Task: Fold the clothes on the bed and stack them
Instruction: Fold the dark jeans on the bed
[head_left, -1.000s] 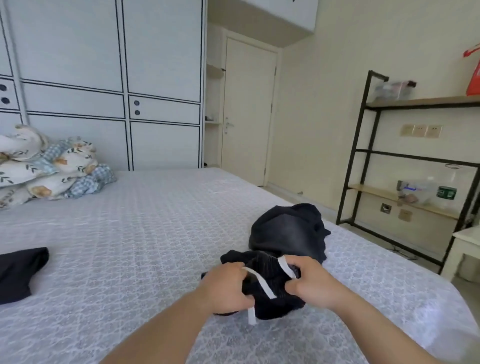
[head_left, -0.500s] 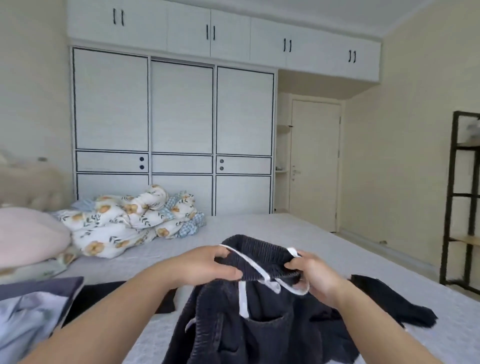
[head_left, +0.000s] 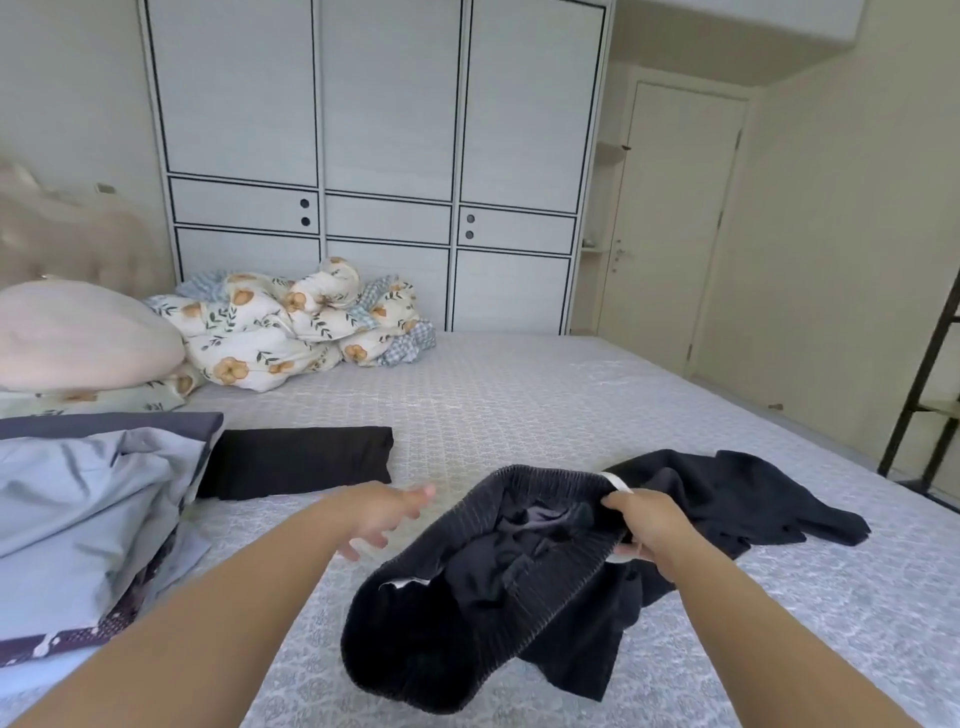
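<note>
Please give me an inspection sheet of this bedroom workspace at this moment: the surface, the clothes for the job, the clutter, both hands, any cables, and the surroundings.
Surface: bed with a grey patterned cover.
Job's things: dark shorts with a white drawstring, held up by the waistband; another dark garment lies unfolded behind them; a folded black garment lies flat to the left.
Clutter: floral quilt bunched near the wardrobe; pink pillow; blue-grey bedding at the left edge.
Hands: left hand open, fingers spread, holding nothing; right hand grips the waistband.
Cables: nothing seen.
Surroundings: white wardrobe, closed door, black shelf frame at right.
</note>
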